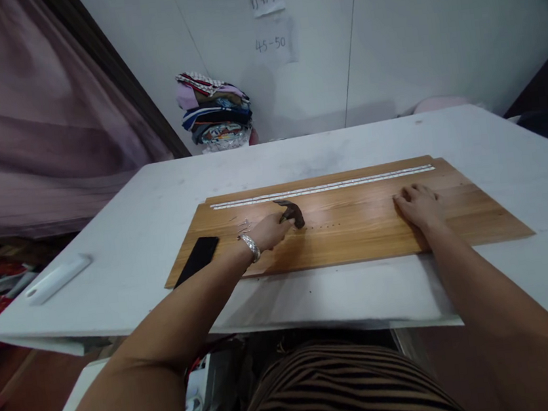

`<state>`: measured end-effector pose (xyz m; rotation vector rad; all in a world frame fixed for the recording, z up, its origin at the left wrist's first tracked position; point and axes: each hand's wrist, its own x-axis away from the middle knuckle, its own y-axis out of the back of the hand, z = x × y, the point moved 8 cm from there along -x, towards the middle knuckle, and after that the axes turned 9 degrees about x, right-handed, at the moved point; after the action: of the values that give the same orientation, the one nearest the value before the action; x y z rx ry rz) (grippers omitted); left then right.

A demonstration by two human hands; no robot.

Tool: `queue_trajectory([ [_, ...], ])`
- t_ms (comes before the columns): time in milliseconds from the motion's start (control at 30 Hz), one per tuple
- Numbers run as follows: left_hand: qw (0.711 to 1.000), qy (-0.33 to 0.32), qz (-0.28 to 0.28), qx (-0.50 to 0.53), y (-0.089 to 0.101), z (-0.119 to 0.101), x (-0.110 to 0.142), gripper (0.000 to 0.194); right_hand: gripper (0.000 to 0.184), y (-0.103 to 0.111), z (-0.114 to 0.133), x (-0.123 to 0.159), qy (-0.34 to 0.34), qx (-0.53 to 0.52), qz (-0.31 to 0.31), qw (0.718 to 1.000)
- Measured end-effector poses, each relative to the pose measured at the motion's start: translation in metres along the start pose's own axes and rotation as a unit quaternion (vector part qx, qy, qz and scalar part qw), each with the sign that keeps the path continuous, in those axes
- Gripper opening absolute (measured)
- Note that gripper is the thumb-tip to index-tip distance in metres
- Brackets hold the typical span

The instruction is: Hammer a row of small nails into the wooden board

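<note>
My left hand (271, 231), with a bracelet at its wrist, is closed round a claw hammer (295, 215) near its head. The hammer is low over a long wooden board (372, 240), and I cannot tell whether it touches the wood. A row of small dark dots, perhaps nails or holes, runs to the right of the hammer head. Several loose nails (245, 226) lie on the board just left of this hand. Farther right, my right hand (419, 205) rests on the board with its fingers apart and nothing visible in them.
Along the board's far side lies a pale measuring strip (321, 188). A black phone (197, 259) lies at the board's left end. On the white table (125, 249) sits a white plastic object (59, 279). Folded cloths (217, 109) are stacked by the wall.
</note>
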<state>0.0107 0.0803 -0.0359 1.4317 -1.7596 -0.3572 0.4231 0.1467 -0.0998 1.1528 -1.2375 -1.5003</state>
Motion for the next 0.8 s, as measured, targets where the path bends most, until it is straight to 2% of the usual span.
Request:
queue_trajectory([
  [800,1.000,0.002,0.000,-0.015,-0.0006,-0.0008,-0.0007,0.038,0.044,-0.0025,-0.0015,-0.0005,-0.009,-0.009,0.000,1.000],
])
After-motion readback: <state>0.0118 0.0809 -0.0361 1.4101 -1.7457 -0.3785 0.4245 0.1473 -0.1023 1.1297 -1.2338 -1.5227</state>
